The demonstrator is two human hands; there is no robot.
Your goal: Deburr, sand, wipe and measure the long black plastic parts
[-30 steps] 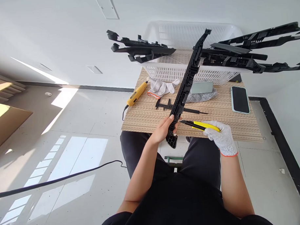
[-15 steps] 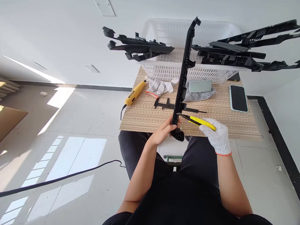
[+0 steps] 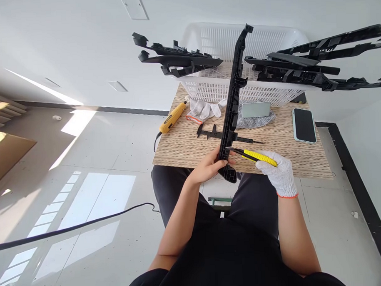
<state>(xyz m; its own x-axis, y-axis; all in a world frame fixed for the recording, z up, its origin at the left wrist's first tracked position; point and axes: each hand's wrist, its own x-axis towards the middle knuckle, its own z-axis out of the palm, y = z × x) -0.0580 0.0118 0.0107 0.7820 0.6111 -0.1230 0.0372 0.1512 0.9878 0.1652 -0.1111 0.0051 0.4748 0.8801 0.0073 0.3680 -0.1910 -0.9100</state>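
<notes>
My bare left hand (image 3: 207, 165) is wrapped round the lower end of a long black plastic trim piece (image 3: 232, 110). The piece stands out away from me over the table, its ribbed inner side showing and its far end in front of the basket. In my right hand (image 3: 278, 171), wearing a white knitted glove with an orange cuff, is a yellow and black utility knife (image 3: 260, 156). Its thin tip meets the trim piece's right edge, just above my left fingers. Behind the piece lies a black caliper (image 3: 212, 133), partly covered by it.
A white plastic basket (image 3: 204, 92) at the back carries several black trim pieces (image 3: 187, 59) jutting out both sides. On the wood-patterned table (image 3: 184, 147) lie a yellow corded rotary tool (image 3: 173, 117), a white glove (image 3: 204, 109), a grey cloth (image 3: 255, 122) under a pale block (image 3: 256, 110), and a phone (image 3: 304, 125).
The knife and my right hand have shifted slightly right and down. The trim piece's far end has tipped a little left, while my left hand keeps its hold.
</notes>
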